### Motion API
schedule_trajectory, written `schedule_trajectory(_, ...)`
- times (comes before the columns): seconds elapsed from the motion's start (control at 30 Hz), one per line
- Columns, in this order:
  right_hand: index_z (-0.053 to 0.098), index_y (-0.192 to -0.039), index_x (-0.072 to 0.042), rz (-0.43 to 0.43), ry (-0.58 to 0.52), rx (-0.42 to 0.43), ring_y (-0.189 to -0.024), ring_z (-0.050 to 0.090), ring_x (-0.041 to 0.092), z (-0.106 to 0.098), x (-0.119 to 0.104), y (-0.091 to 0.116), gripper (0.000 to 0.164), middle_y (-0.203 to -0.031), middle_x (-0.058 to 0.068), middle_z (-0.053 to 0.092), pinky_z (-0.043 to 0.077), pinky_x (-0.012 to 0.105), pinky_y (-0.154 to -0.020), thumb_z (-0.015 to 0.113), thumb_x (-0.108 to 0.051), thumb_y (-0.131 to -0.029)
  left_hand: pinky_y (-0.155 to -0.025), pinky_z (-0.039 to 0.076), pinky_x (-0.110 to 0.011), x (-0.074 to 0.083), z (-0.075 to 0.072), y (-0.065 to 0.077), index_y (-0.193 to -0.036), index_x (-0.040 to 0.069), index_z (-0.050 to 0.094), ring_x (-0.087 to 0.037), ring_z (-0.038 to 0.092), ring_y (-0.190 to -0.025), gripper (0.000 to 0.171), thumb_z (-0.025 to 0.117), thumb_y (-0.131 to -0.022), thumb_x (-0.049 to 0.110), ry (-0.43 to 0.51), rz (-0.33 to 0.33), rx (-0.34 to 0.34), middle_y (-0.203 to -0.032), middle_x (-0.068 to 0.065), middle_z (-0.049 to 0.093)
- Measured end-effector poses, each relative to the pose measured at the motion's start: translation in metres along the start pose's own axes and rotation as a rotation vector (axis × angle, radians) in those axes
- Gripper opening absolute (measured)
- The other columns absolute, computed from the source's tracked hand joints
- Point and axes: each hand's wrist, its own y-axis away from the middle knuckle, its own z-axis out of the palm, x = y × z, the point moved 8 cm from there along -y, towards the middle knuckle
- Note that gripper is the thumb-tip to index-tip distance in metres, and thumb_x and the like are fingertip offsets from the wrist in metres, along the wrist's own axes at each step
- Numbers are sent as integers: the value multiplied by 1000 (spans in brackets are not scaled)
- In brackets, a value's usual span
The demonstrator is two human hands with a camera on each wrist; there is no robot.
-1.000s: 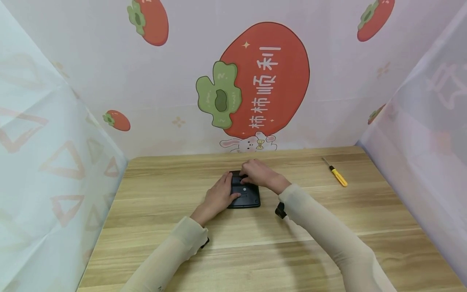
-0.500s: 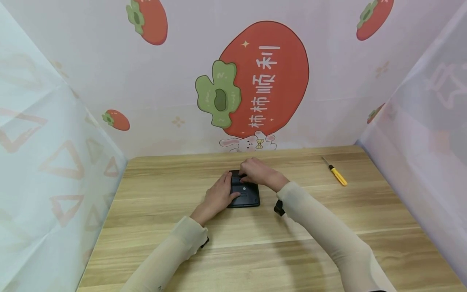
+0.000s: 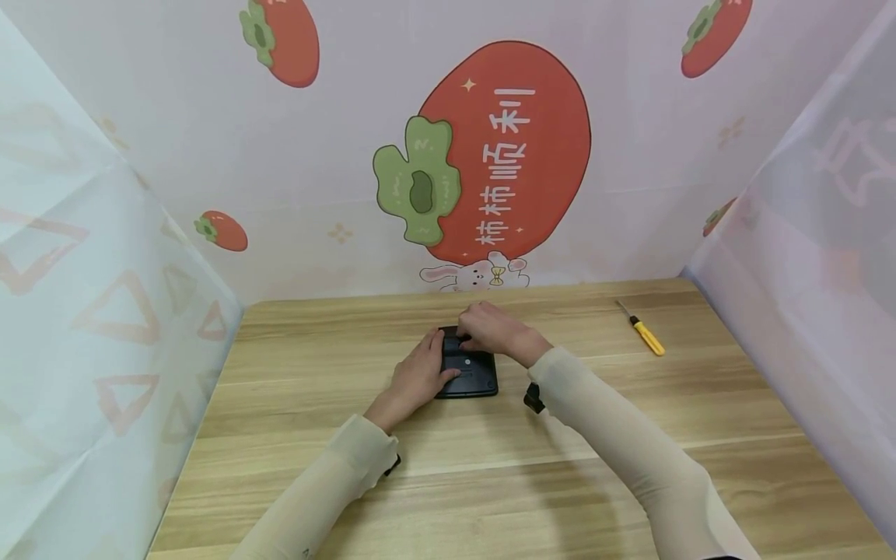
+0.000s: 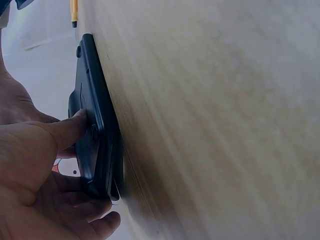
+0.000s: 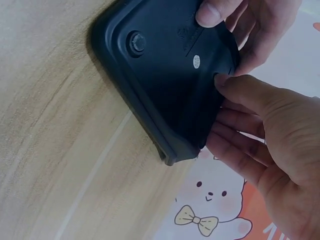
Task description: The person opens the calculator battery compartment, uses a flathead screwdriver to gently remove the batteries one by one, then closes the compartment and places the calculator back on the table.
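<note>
A flat black device (image 3: 479, 381), looking like a desk calculator, lies on the wooden table with its underside up. Round rubber feet and a small pale oval sticker show on it in the right wrist view. My left hand (image 3: 416, 377) grips its left side, thumb on the underside and fingers along the edge. At the far end, my right hand (image 3: 490, 330) pinches the raised part, its thumb (image 5: 235, 87) pressed on the underside and its fingers at the far edge. The device's front face is hidden against the table.
A screwdriver (image 3: 647, 336) with a yellow handle lies at the back right of the table (image 3: 448, 498). Behind the table hangs a white backdrop (image 3: 315, 155) printed with persimmons and a rabbit. White sheets also hang along both sides.
Both hands keep the same hold on the device, which stays in place. The head view has shifted very slightly.
</note>
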Motion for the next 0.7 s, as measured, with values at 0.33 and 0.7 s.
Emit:
schedule_trajectory(0.33,81,-86,-15,11,39,37,-65,58,8,4,0,1,13,-82,-2,73,47,28,-66,84,-24,-94,-100,56,-57,2,-1,2,-163,1,35,-35,45,-150,82,73,-102,40,7,-2,-8,-170,-19,33)
schedule_trajectory(0.7,73,-75,-15,19,54,85,-62,51,12,4,0,0,20,-74,-4,65,44,31,-69,83,-18,-92,-99,57,-57,1,0,1,-163,1,36,-36,47,-148,81,73,-102,38,16,-3,4,-170,-18,34)
